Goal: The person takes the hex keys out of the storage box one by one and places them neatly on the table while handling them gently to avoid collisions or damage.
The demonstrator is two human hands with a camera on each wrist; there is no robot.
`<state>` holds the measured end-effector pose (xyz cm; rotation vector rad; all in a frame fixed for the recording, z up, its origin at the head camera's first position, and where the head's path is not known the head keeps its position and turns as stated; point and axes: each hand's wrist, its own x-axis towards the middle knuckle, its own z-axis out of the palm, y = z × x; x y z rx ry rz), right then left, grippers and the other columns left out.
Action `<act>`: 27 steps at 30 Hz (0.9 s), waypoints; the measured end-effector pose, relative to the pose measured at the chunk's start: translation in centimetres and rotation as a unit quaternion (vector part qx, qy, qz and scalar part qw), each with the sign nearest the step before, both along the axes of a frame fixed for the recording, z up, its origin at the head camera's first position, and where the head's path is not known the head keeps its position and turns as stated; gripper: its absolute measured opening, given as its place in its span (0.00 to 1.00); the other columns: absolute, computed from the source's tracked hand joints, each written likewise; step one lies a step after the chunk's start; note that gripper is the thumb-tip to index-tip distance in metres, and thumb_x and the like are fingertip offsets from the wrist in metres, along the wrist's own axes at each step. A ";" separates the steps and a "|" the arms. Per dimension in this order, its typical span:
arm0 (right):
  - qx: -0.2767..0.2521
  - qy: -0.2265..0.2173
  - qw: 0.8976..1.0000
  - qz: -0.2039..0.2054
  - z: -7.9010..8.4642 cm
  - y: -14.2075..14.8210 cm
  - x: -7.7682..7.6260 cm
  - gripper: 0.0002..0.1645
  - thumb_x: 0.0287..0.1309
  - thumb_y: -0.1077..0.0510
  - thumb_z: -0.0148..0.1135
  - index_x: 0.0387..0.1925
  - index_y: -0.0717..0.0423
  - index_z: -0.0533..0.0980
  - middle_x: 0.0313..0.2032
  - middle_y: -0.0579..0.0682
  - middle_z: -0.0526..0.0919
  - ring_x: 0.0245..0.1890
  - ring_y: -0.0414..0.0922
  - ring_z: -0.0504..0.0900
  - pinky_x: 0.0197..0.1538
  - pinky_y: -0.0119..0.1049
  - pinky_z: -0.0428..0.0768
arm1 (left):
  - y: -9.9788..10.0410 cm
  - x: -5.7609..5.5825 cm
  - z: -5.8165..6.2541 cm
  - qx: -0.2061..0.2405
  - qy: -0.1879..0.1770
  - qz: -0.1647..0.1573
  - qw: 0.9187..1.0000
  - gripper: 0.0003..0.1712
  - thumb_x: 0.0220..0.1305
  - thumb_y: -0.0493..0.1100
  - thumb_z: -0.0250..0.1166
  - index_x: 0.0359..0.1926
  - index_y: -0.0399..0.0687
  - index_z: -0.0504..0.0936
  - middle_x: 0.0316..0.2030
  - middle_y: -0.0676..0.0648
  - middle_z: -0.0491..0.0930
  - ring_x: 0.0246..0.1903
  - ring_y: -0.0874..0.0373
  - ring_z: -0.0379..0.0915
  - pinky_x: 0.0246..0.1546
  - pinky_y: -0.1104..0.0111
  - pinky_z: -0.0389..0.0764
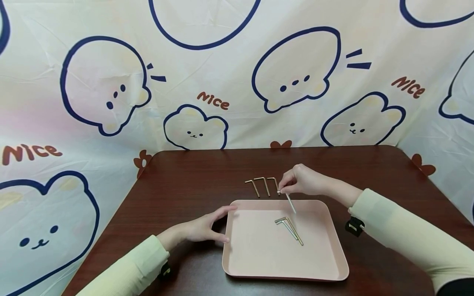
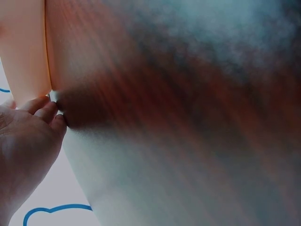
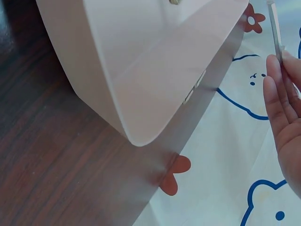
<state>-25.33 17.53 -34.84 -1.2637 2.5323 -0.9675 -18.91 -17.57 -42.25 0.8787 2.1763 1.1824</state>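
My right hand (image 1: 303, 179) pinches a silver L-shaped hex key (image 1: 291, 203) over the tray's back edge, its long arm pointing down toward the tray. That key also shows between the fingertips in the right wrist view. In the pink tray (image 1: 252, 246) lie a gold hex key (image 1: 299, 239) and a silver hex key (image 1: 290, 231), side by side and close together. My left hand (image 1: 201, 227) touches the tray's left side, thumb and forefinger spread apart along the rim. The left wrist view has its fingertips against the tray's wall.
Three gold hex keys stand in a row on the table behind the tray, the middle one (image 1: 266, 187) between its neighbours; the rightmost is close to my right hand. The dark wooden table (image 1: 177, 172) ends at a printed cloth (image 1: 237, 74) behind and on both sides.
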 end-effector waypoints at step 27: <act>0.009 0.014 0.998 -0.059 1.3 0.7 -2.3 0.04 0.56 0.64 0.69 0.35 0.56 0.86 0.30 0.43 0.86 0.30 0.41 0.80 0.35 0.34 0.81 | 0.0 -0.1 -0.2 0.008 -0.008 -0.001 1.000 0.51 0.57 0.42 0.73 0.74 0.53 0.50 0.74 0.47 0.49 0.71 0.58 0.44 0.68 0.58 0.46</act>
